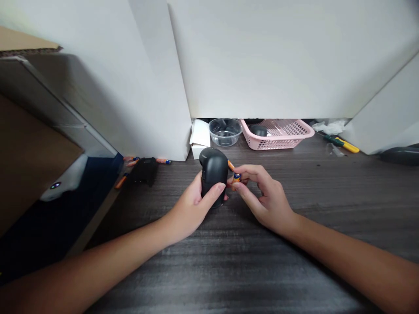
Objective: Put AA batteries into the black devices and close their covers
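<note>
Head view: the left hand [187, 205] grips a black mouse [214, 174] upright, while the right hand [266, 199] pinches 1 orange battery [236, 177] just beside it, above the worktop [229, 266].

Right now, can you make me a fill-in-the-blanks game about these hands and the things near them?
The left hand holds a black ____. The right hand pinches a small ____. The mesh basket is ____. The clear plastic bowl sits to its ____.

Missing words: computer mouse; battery; pink; left.
</note>
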{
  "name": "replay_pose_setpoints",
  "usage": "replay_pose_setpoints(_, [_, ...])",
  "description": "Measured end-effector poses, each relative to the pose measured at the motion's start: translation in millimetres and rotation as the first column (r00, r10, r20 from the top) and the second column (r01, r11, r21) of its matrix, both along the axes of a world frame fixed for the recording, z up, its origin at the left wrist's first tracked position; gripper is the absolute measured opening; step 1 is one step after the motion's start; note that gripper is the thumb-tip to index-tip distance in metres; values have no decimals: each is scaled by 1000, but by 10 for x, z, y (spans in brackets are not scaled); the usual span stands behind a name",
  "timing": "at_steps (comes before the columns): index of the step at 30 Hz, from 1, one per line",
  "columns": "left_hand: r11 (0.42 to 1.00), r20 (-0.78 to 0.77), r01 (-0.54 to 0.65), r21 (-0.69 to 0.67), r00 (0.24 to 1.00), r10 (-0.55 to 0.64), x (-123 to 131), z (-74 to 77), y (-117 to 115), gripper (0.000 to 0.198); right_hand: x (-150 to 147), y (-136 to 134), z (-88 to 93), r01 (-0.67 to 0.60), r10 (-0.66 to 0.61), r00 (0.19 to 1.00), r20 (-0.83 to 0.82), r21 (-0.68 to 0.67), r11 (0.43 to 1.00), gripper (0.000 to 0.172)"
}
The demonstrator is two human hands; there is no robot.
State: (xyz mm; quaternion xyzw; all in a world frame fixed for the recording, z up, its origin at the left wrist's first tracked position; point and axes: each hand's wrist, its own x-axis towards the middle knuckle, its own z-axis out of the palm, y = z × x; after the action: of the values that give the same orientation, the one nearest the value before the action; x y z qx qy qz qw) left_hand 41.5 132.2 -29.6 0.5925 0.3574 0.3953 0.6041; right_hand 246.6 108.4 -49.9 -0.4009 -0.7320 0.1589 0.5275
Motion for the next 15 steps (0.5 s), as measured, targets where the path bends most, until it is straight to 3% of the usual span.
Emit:
replay_pose_setpoints(4, [999, 4, 51, -10, 999, -51, -5, -12, 5, 54, -9, -5, 4, 35, -34, 998, -56, 27, 999, 28])
replay_pose_setpoints(10, [984, 176, 108, -138, 981, -83, -54, -137, 33, 50, -33, -57, 68, 29, -28, 999, -43, 30, 999, 25])
replay_pose_setpoints(15, [995, 138, 77, -65, 988, -67, -96, -181, 54, 45, -72, -112, 173, -10, 2, 998, 62, 133, 991, 21])
